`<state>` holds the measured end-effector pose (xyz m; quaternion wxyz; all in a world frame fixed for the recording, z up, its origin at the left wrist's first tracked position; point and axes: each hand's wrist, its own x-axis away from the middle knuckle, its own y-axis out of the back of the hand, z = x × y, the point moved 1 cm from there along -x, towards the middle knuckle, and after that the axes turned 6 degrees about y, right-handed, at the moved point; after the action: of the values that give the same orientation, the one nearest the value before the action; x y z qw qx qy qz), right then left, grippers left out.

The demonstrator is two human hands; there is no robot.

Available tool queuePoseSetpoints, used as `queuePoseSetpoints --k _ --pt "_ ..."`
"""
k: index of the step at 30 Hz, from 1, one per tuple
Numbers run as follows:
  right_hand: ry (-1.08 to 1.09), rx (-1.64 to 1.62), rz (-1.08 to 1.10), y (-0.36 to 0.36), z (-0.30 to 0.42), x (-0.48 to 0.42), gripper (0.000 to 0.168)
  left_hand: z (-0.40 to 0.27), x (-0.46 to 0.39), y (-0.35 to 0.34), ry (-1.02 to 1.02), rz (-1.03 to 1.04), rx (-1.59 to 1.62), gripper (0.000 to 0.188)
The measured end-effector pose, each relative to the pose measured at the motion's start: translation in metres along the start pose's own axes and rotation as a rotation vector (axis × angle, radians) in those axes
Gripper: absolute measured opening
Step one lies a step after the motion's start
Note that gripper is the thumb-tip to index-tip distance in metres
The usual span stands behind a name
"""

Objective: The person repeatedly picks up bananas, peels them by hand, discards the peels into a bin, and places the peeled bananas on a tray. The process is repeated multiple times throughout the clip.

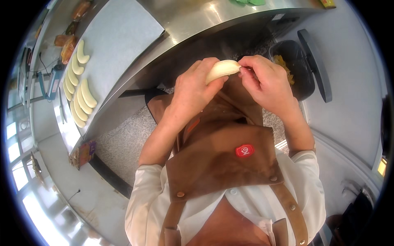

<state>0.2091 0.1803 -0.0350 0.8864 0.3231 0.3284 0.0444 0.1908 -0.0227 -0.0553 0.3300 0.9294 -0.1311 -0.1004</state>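
A peeled banana (224, 70) lies in my left hand (192, 83), held between thumb and fingers above my brown apron. My right hand (267, 80) pinches the banana's right tip with thumb and forefinger. Several peeled bananas (81, 100) rest in two groups on a sheet of white paper (120, 33), which covers the left part of the metal counter. Whatever lies under my curled fingers is hidden.
An open dark bin (303, 87) with yellow peels (284, 66) inside stands at the right, its lid (317, 67) raised against the wall. The steel counter (200, 15) curves across the top. A knife (61, 104) lies by its left edge. Bagged bread (68, 50) sits beyond.
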Motion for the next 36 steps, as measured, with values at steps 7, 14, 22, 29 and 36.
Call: queuePoseSetpoints --k 7,14,22,29,36 --pt "-0.029 -0.036 0.004 -0.001 -0.001 -0.003 0.015 0.004 -0.004 0.0 -0.002 0.056 0.034 0.037" --pt "-0.389 -0.453 -0.005 0.005 -0.009 0.002 0.011 0.002 -0.007 -0.002 0.232 0.17 0.268 0.04" --pt "-0.665 -0.739 -0.175 0.007 -0.046 0.029 0.015 0.019 -0.004 -0.004 0.348 0.223 0.493 0.037" --pt "-0.932 -0.224 -0.422 0.056 -0.167 0.145 0.014 0.039 -0.002 0.007 0.372 0.169 0.578 0.049" --pt "-1.036 0.538 -0.093 0.054 -0.262 0.22 0.021 0.06 0.02 0.065 0.527 -0.094 0.554 0.044"
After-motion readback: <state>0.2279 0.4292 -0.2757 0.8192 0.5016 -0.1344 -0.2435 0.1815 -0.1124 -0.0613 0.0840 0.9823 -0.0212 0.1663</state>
